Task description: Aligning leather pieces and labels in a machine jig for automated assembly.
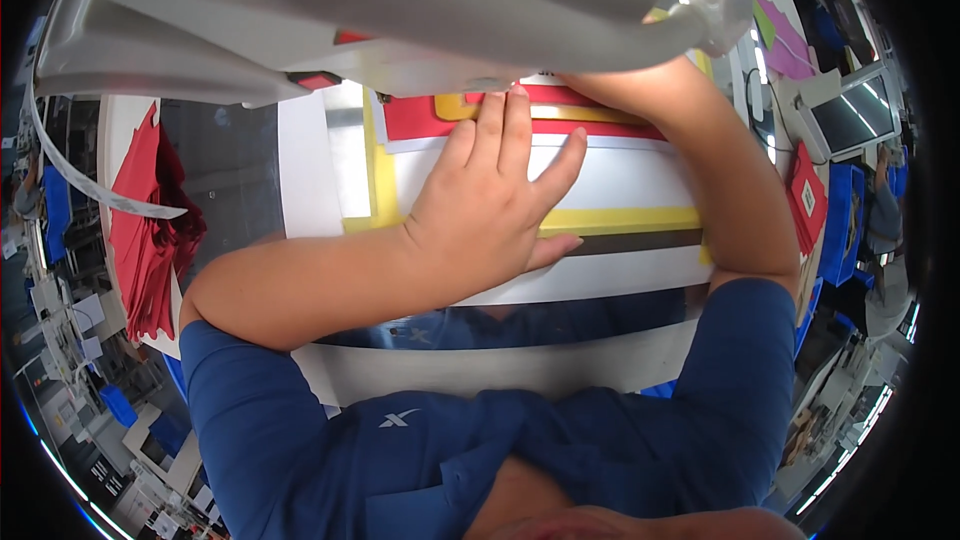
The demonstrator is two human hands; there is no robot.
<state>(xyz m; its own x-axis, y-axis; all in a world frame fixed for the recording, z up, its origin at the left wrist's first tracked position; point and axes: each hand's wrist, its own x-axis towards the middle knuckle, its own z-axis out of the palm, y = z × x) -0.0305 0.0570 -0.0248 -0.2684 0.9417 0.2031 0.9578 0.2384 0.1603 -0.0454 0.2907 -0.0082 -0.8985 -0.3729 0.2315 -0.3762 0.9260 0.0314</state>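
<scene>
My left hand (490, 175) lies palm down with its fingers spread. Its longest fingertips reach a yellow-edged frame (455, 108) on a piece of red fabric (412, 120), just below the head of a large white sewing machine (400, 20). Beneath the fabric is a white sheet or board (640, 175) bordered by yellow strips (625, 220). My right hand (615, 90) reaches in from the right under the machine's arm, close to the far part of the frame. The machine hides its fingers, so what it touches cannot be seen.
A pile of red fabric pieces (150, 240) lies on the left, with a white tape strip (110, 195) hanging over it. At right are another red piece (808, 200), a small screen panel (853, 110) and a blue bin (843, 225). Pink fabric (785, 40) lies at the far right.
</scene>
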